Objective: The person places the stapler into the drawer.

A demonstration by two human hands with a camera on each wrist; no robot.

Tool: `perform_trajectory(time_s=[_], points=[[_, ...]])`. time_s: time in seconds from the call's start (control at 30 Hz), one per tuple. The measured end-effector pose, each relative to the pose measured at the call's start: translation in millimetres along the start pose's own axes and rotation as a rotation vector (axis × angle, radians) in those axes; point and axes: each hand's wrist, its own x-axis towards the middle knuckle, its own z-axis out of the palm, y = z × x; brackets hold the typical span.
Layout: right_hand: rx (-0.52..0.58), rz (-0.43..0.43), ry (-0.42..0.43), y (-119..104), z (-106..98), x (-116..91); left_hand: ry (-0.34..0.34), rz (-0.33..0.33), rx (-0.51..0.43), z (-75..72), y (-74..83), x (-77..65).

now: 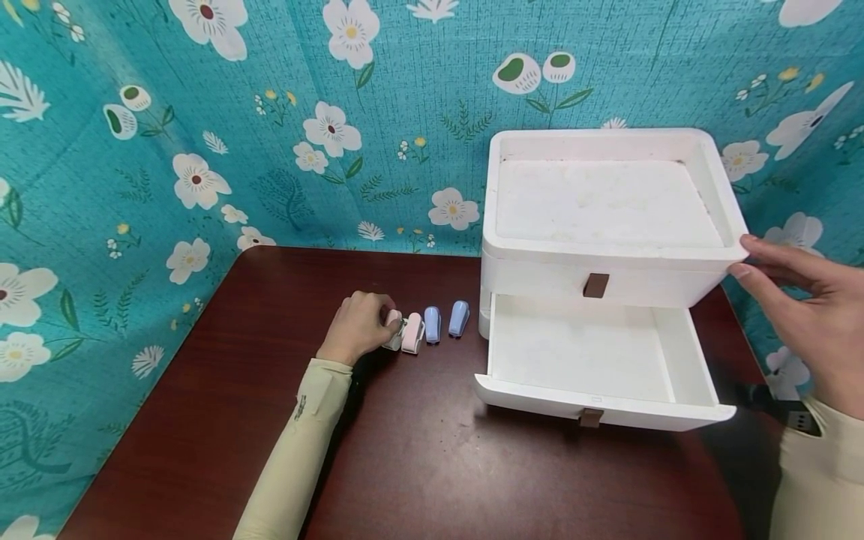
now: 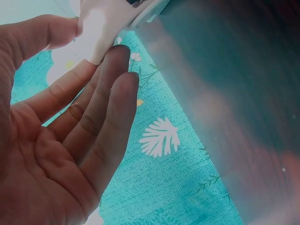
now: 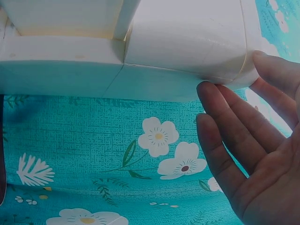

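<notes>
Pinching a pale clip (image 2: 111,23) with the left hand (image 1: 360,324) — probably light, stiff, slick; best gripped by its sides — and touching the white drawer unit (image 1: 540,271) with spread right hand (image 1: 820,319).

1. The bench (image 1: 418,457) has a dark red-brown, shiny top.
2. On its right part stands a white drawer unit (image 1: 533,271).
3. Left of that lie two blue clips (image 1: 432,325), then a pink clip (image 1: 412,332).
</notes>
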Motion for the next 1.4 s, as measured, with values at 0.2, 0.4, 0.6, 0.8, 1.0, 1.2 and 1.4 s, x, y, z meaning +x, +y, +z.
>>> perform_trajectory(time_s=[0.2,0.4,0.6,0.8,1.0,1.2,1.4], points=[[-0.016,0.015,0.005,-0.3,0.1,0.1,-0.007,-0.009,-0.01,-0.4,1.5,-0.2],[-0.029,0.024,0.005,-1.3,0.1,0.3,-0.02,-0.025,-0.042,-2.3,1.9,-0.8],[-0.026,0.03,0.011,-1.1,0.5,-0.3,0.014,-0.003,-0.029,-4.8,-0.3,-2.0],[-0.02,0.029,0.007,-2.2,-0.1,-0.3,0.074,0.016,-0.023,-8.5,-1.9,-2.1],[-0.027,0.048,0.007,-3.2,0.2,-0.2,0.137,0.044,-0.007,-16.0,-1.6,-3.2],[-0.023,0.04,0.009,-3.1,0.2,-0.3,0.203,0.081,0.011,-23.8,1.6,-4.2],[-0.025,0.036,0.014,-2.7,0.5,-0.8,0.269,0.107,0.0,-33.9,10.6,-8.3]])
